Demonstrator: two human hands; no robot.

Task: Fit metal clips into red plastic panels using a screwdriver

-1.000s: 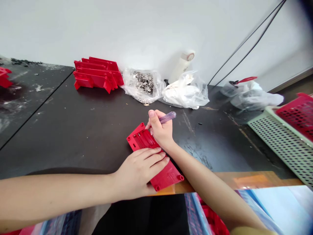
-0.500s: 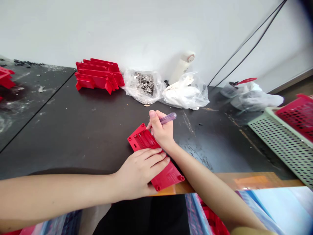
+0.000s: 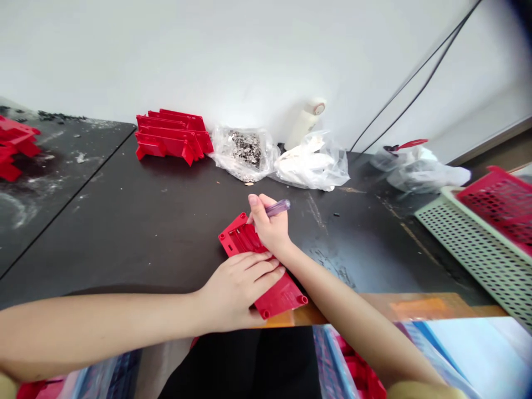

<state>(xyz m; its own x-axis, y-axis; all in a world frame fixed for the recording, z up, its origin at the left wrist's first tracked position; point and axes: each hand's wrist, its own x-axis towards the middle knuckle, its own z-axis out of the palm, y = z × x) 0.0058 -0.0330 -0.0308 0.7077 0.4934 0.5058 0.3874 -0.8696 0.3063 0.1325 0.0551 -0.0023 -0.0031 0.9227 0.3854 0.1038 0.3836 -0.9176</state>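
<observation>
A red plastic panel (image 3: 280, 296) with round posts at its corners lies slantwise near the table's front edge. My left hand (image 3: 239, 285) is laid over its middle, fingers reaching across toward the right edge and thumb along the near left side, gripping it against the table. In my right hand (image 3: 270, 224) is a slim pen-shaped tool with a purple see-through handle (image 3: 277, 208), pinched between thumb and fingers. The tool's tip points down at the recessed slots in the panel's far end; my fingers hide it. Small metal pieces show in those slots.
Several red panels (image 3: 172, 138) stand stacked by the wall. Beside them are a clear bag of small dark metal parts (image 3: 246, 148), a bag of white items (image 3: 310, 163) and a pale bottle (image 3: 306, 122). Perforated baskets (image 3: 477, 238) stand right; more red parts (image 3: 16, 144) lie left.
The view has shifted slightly. My left hand still presses the red panel, and my right hand keeps the tool at the slots, its handle a little more level.
</observation>
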